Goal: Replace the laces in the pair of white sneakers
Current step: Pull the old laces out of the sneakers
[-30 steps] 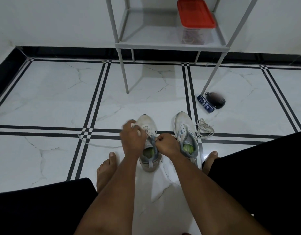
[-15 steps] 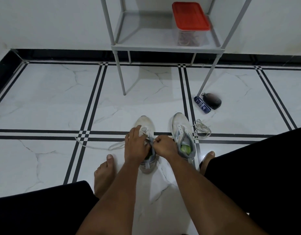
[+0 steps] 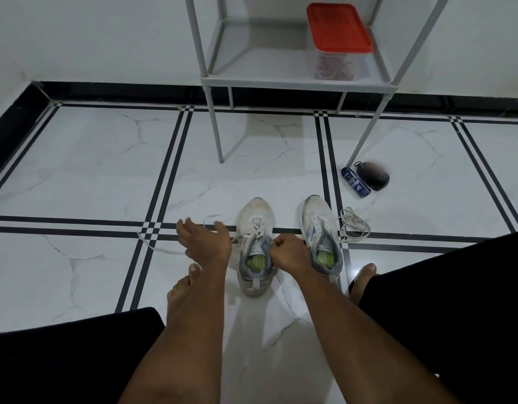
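2 hands at the left sneaker (image 3: 256,246): left hand (image 3: 204,243) spread, empty; right hand (image 3: 287,252) fisted on its lace (image 3: 253,233).

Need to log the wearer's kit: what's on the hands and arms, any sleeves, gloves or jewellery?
Left hand and right hand are bare: no gloves, rings, watch or bands visible. Both forearms are uncovered, with no sleeves in view. Fingers carry no tape or markings.

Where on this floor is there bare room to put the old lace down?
Open tile lies far left, beyond the left hand and the trailing lace, and under the shelf rack ahead. It is crowded around both sneakers, the loose lace pile and the dark pouch.
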A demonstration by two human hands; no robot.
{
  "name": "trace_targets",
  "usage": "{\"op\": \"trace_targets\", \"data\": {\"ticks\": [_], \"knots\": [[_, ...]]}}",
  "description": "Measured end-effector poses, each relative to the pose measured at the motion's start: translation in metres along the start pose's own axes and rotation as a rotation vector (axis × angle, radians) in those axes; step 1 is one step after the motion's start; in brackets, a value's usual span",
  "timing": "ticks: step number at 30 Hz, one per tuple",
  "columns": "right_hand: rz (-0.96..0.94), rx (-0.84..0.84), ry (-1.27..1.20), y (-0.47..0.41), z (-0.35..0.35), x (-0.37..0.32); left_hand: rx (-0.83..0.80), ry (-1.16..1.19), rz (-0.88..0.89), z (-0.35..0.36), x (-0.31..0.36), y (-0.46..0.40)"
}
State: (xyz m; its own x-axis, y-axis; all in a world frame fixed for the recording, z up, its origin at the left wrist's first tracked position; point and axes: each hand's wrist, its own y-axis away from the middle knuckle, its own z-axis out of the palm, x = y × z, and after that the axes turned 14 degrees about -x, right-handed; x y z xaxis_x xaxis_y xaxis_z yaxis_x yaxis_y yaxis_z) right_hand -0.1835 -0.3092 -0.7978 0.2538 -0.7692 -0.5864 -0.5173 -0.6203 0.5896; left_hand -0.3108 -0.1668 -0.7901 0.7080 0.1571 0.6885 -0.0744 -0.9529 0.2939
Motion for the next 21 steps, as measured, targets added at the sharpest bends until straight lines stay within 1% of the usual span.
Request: {"op": "trace_targets", "data": {"ticks": [2,4,6,7,8,9,11,12,14,16,19,21], "knots": [[-0.01,-0.026,-0.063,0.0,0.002,0.0,-0.041,-0.051,0.171,-0.002,-0.002,0.007],[-0.054,-0.048,-0.094,0.0,0.002,-0.003,-0.171,-0.072,0.365,0.004,-0.004,0.019],[-0.107,-0.031,-0.021,0.001,0.003,-0.007,-0.321,-0.126,0.481,0.013,-0.012,0.031],[-0.132,-0.016,0.008,0.002,0.003,-0.008,-0.347,-0.14,0.502,0.019,-0.017,0.033],[-0.148,-0.009,0.039,0.003,0.002,-0.01,-0.326,-0.113,0.481,0.023,-0.021,0.034],[-0.153,-0.016,0.085,0.002,0.003,-0.011,-0.294,-0.039,0.419,0.025,-0.024,0.033],[-0.149,-0.066,0.204,0.001,0.006,-0.015,-0.269,0.086,0.232,0.024,-0.023,0.031],[-0.151,-0.079,0.26,0.0,0.008,-0.018,-0.28,0.103,0.164,0.023,-0.022,0.028],[-0.185,-0.029,0.342,0.0,0.01,-0.023,-0.299,0.103,0.087,0.023,-0.021,0.025],[-0.246,0.025,0.404,-0.001,0.012,-0.025,-0.31,0.106,0.06,0.023,-0.02,0.025],[-0.262,-0.009,0.47,-0.004,0.014,-0.027,-0.346,0.113,0.052,0.02,-0.02,0.027],[-0.26,0.017,0.501,-0.007,0.015,-0.029,-0.368,0.103,0.047,0.019,-0.02,0.026]]}}
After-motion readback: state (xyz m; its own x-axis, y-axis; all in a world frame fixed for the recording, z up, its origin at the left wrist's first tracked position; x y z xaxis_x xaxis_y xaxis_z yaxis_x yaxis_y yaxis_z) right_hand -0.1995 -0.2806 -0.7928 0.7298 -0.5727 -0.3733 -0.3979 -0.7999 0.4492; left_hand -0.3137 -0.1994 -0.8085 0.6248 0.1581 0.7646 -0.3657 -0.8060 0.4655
